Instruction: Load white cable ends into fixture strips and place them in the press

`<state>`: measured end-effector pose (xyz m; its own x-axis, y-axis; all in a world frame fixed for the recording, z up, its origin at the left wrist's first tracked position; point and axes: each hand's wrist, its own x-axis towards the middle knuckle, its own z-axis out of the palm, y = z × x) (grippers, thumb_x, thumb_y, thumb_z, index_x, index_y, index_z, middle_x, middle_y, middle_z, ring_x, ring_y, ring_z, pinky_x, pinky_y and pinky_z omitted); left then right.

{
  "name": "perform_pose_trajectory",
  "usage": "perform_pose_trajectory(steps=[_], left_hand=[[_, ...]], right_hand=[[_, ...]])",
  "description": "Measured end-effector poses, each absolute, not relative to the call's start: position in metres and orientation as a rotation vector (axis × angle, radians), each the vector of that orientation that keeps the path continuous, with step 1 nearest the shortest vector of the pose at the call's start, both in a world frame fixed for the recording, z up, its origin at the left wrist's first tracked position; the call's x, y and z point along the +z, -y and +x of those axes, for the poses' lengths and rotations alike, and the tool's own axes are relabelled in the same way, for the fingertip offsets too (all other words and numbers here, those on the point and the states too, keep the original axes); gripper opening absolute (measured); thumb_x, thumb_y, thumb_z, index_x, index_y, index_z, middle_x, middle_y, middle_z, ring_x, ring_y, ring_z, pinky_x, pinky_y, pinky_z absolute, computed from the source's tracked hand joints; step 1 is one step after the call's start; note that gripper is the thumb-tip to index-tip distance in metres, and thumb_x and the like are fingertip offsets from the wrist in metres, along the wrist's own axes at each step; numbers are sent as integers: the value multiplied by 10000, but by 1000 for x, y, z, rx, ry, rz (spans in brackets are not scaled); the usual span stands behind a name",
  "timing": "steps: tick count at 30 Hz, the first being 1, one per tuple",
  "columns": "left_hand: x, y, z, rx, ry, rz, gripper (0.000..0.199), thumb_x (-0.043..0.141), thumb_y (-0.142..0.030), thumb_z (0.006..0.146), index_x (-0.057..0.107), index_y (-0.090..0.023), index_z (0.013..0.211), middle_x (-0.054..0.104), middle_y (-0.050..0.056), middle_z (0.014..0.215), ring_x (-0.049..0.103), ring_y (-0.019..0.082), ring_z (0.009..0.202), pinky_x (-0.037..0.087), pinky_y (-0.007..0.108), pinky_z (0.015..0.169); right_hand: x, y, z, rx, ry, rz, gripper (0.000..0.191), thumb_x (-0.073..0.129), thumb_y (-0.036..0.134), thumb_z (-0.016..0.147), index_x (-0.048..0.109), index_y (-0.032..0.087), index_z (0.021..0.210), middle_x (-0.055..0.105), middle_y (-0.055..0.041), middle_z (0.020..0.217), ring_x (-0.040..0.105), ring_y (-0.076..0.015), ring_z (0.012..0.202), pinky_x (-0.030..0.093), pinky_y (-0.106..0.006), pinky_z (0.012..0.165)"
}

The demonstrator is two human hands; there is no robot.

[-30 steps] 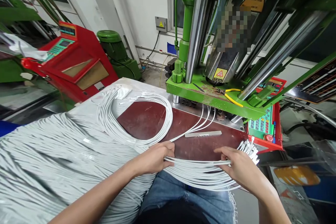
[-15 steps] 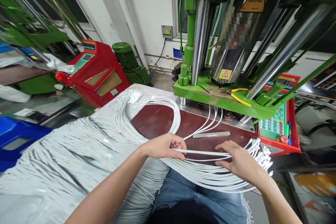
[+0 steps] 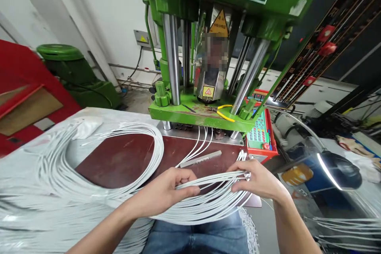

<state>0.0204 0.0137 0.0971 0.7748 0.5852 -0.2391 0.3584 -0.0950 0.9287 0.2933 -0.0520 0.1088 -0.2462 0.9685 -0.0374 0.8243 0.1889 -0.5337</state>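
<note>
My left hand (image 3: 174,188) closes thumb and fingers round a few white cables (image 3: 212,178) above my lap. At their connector ends my right hand (image 3: 254,180) grips the same cables, small metal-like tips showing between thumb and fingers. Below both hands a thick bundle of white cables (image 3: 196,214) sags across the front of the brown board (image 3: 119,156). Just beyond my hands a flat metal bar (image 3: 201,159) lies on the board. Three or so cables run from there into the press.
Ahead stands a green press (image 3: 190,115) with yellow-handled pliers (image 3: 225,113) on its plate. A red control box (image 3: 262,131) is at its right. Coiled white cables (image 3: 159,147) and a large cable pile (image 3: 44,210) fill the left. A black lamp (image 3: 342,170) is at far right.
The view has swung right. My right hand, formerly loosely open by the cables, has closed on their ends. My left hand keeps its hold on the cables.
</note>
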Motion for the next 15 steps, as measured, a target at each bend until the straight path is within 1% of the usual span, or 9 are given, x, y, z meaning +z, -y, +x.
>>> perform_pose_trajectory(steps=[2, 4, 6, 7, 9, 11, 12, 13, 15], left_hand=[[100, -13, 16, 149, -710, 1687, 358, 532, -510, 839, 541, -172, 723, 387, -65, 570, 318, 90, 533, 243, 212, 488], [96, -5, 17, -41, -610, 1664, 356, 512, -534, 841, 560, -189, 770, 439, -54, 569, 357, 97, 514, 261, 216, 481], [82, 11, 30, -218, -457, 1625, 356, 534, -568, 809, 601, -222, 852, 493, -40, 610, 403, 110, 525, 297, 223, 496], [70, 20, 40, -218, -385, 1625, 364, 551, -587, 785, 620, -239, 866, 502, -33, 639, 419, 118, 557, 315, 228, 524], [40, 39, 66, -99, -332, 1527, 432, 536, -658, 755, 622, -253, 882, 500, -22, 673, 421, 128, 590, 331, 242, 561], [11, 56, 91, 81, -392, 1369, 580, 531, -754, 683, 600, -219, 896, 478, -12, 651, 381, 121, 550, 303, 254, 531], [0, 62, 101, 141, -423, 1300, 657, 510, -802, 646, 591, -195, 883, 464, -10, 622, 354, 112, 519, 271, 256, 505], [-8, 67, 107, 160, -439, 1238, 685, 483, -813, 654, 587, -176, 882, 453, -14, 589, 336, 104, 496, 241, 256, 491], [-13, 72, 112, 152, -429, 1161, 682, 487, -795, 677, 591, -153, 880, 394, -43, 529, 275, 84, 460, 182, 254, 478]], right_hand=[[110, 52, 303, 593, 2036, -1724, 362, 381, 414, 980, 663, 210, 884, 665, 17, 750, 594, -135, 664, 403, -241, 643], [110, 54, 301, 423, 2029, -1801, 505, 249, 423, 1013, 651, 197, 807, 633, 6, 661, 583, -141, 619, 382, -252, 619], [106, 60, 286, 311, 2161, -1832, 462, 314, 462, 994, 648, 200, 813, 628, -2, 635, 587, -156, 599, 372, -261, 603], [103, 63, 275, 288, 2265, -1808, 403, 381, 470, 972, 652, 204, 838, 640, -7, 649, 595, -166, 605, 376, -267, 604], [95, 68, 254, 282, 2464, -1672, 302, 483, 434, 930, 655, 199, 846, 654, -21, 668, 604, -185, 625, 399, -282, 619], [88, 68, 245, 310, 2539, -1450, 263, 517, 389, 911, 654, 190, 805, 647, -29, 671, 602, -197, 689, 433, -301, 684], [87, 66, 246, 323, 2488, -1362, 253, 512, 377, 913, 655, 187, 828, 655, -41, 725, 602, -208, 773, 442, -322, 757], [86, 63, 253, 337, 2380, -1309, 247, 502, 375, 921, 656, 184, 893, 665, -58, 825, 588, -219, 887, 429, -349, 847], [87, 54, 275, 403, 2073, -1299, 292, 462, 397, 946, 618, 188, 1076, 631, -87, 1074, 511, -228, 1098, 365, -402, 982]])
